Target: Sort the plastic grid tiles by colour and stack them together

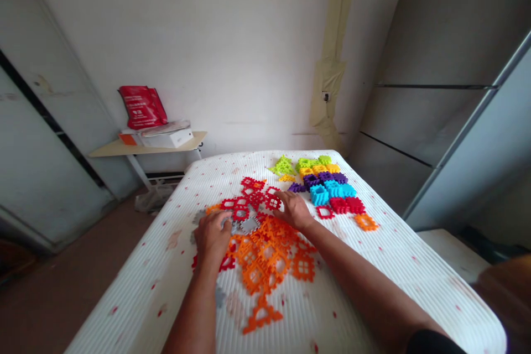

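Interlocking plastic building tiles with toothed edges lie in a loose pile in front of me. My left hand (213,235) rests at the pile's left side, fingers bent and apart, beside a grey tile (250,225) and a red square tile (240,214); nothing shows in its grasp. My right hand (293,210) reaches the pile's upper right, its thumb and fingers on a red window-patterned tile (272,201). Many orange tiles (265,254) spread between my forearms, and an orange triangular tile (262,314) lies nearest me. Some red tiles are partly hidden under my left hand.
At the table's (166,287) back right stand rows of stacked tiles: green (309,164), yellow (319,170), purple (323,178), blue (332,191) and red (347,205). A single orange square tile (366,222) lies near them. A side table (145,147) holds a red bag (142,108).
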Action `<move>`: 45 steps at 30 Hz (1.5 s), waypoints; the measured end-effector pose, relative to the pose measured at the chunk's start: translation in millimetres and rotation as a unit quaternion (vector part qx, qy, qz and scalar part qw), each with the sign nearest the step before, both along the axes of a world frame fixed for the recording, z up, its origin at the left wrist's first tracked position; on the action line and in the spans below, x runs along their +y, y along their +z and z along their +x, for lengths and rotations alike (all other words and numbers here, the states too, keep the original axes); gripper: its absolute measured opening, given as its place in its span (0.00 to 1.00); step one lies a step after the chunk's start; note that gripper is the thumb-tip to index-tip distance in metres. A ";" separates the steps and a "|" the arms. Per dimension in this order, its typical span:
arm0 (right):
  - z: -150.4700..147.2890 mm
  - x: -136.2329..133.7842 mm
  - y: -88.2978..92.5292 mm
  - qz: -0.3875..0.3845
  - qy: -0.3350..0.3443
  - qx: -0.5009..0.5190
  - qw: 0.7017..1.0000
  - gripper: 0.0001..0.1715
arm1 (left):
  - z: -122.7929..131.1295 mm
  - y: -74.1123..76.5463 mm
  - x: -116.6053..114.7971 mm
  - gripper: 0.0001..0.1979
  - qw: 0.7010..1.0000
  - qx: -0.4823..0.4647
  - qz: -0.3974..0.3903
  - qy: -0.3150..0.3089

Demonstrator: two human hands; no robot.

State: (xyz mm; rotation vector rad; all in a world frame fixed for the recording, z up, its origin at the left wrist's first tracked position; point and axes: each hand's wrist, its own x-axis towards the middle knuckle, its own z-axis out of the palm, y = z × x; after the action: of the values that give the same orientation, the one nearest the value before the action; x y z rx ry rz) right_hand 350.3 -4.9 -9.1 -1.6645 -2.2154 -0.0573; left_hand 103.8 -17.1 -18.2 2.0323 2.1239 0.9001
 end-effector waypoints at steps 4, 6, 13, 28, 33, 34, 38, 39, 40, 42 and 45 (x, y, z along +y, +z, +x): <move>11.6 -20.8 2.2 0.065 0.040 0.039 0.996 0.22 | 1.0 3.1 -3.6 0.14 0.999 0.021 0.027 -0.024; 16.3 -33.3 4.9 0.087 0.051 0.043 0.994 0.21 | 1.6 3.6 -4.5 0.14 0.999 0.025 0.032 -0.026; 46.0 -56.1 16.6 0.114 -0.018 0.007 0.993 0.16 | 0.3 -2.2 0.9 0.13 0.999 0.011 0.031 -0.022; 124.4 -58.5 15.2 -0.031 -0.394 -0.041 0.918 0.19 | -4.0 -7.9 4.3 0.13 0.997 -0.026 0.058 -0.048; 123.9 -54.9 10.4 -0.039 -0.393 -0.040 0.918 0.21 | -2.6 -5.7 3.5 0.13 0.997 -0.034 0.055 -0.045; 123.7 -54.8 10.1 -0.038 -0.393 -0.040 0.918 0.22 | -2.2 -5.3 3.3 0.13 0.997 -0.034 0.053 -0.044; 122.4 -54.2 9.5 -0.032 -0.391 -0.037 0.919 0.23 | -1.5 -3.8 2.0 0.13 0.997 -0.029 0.050 -0.041; 122.3 -53.8 9.2 -0.032 -0.391 -0.035 0.919 0.23 | -1.3 -3.3 1.5 0.13 0.997 -0.026 0.051 -0.041; 122.4 -53.5 8.8 -0.031 -0.392 -0.033 0.919 0.24 | -1.1 -2.8 0.9 0.13 0.998 -0.022 0.053 -0.040; 123.0 -52.6 7.6 -0.034 -0.396 -0.031 0.917 0.25 | -0.1 -1.7 -0.4 0.13 0.998 -0.011 0.055 -0.037; 124.1 -51.8 5.7 -0.039 -0.394 -0.027 0.918 0.25 | 2.1 -0.5 -2.2 0.12 0.998 -0.003 0.052 -0.035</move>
State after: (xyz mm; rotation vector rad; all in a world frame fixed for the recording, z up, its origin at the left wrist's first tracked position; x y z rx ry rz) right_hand 474.4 -56.7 -3.4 -2.5114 -1.4475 -0.2245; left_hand 106.0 -19.3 -18.7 2.1339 2.0305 1.0253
